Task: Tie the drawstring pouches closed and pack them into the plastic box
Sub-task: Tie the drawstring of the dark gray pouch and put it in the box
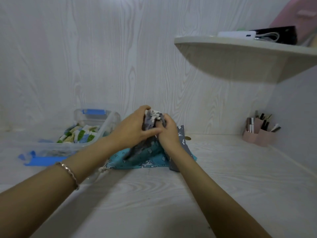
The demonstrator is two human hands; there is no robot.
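**Closing the grey pouch tightly before it goes to the box**

Both hands are together on one grey pouch (151, 124), which is lifted above the middle of the desk (171, 194), close to the back wall. The left hand (132, 129) is wrapped around the gathered neck of the pouch from the left side. The right hand (169, 133) is closed on it from the right, and its fingers (158, 123) seem to pinch the fabric or the cord at the top. The cord itself is too small to see clearly.

Under the hands a teal pouch (145, 160) lies flat on the desk, and another grey pouch (184, 143) lies just beside it, toward the right. The plastic box (103, 127) stands at the back left of the desk, with leaf-patterned pouches (80, 133) already inside. Its blue lid (42, 160) lies in front of it.

I think the step in hand is drawing and knotting the cord. To do it well, one hand should hold the neck steady while the other pulls both cord ends evenly, so the mouth closes without gaps. The knot should sit close against the gathers. If the pull is uneven, the opening may stay loose on one side.
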